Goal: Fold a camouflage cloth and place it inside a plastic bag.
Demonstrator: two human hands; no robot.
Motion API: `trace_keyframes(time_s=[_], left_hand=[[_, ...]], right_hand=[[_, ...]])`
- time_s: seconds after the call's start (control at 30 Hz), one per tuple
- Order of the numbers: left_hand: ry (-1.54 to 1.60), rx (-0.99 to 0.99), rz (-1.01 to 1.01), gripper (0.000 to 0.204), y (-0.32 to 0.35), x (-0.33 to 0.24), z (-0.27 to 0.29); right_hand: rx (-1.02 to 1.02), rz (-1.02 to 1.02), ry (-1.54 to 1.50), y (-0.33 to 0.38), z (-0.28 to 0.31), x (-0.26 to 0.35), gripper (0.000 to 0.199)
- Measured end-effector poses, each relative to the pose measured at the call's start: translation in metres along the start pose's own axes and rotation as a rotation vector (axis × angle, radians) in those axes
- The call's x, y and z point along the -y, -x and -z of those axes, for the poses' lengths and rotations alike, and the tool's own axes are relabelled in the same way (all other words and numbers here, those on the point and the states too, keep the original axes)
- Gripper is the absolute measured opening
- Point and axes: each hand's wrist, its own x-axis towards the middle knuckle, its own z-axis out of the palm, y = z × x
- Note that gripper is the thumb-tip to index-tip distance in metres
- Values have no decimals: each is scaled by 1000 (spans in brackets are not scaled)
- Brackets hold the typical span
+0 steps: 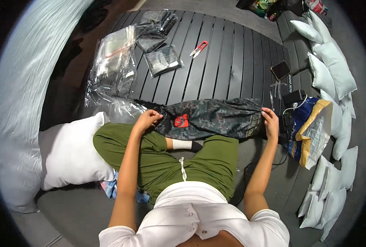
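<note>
Left hand (148,119) and right hand (270,122) each pinch an end of the folded camouflage garment (216,117), red patch (181,121) facing up; clear plastic packets (163,60), seemingly holding similar garments, lie beyond.

My left hand (148,119) pinches one end of a folded camouflage garment (216,117) and my right hand (270,122) grips the other, holding it stretched across my knees at the edge of the dark slatted table (228,61). Red snips (199,48) and bagged garments (163,61) lie farther off
</note>
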Motion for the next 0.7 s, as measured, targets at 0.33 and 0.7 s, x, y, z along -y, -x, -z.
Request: trace_keyframes(time_s=[0.33, 0.7], left_hand=[[-247, -528, -620, 26, -21, -61, 4], [-668, -863, -339, 74, -134, -139, 5]], right_hand=[[-72, -7, -38, 3, 14, -23, 19], [-140, 72, 64, -1, 24, -42, 20]])
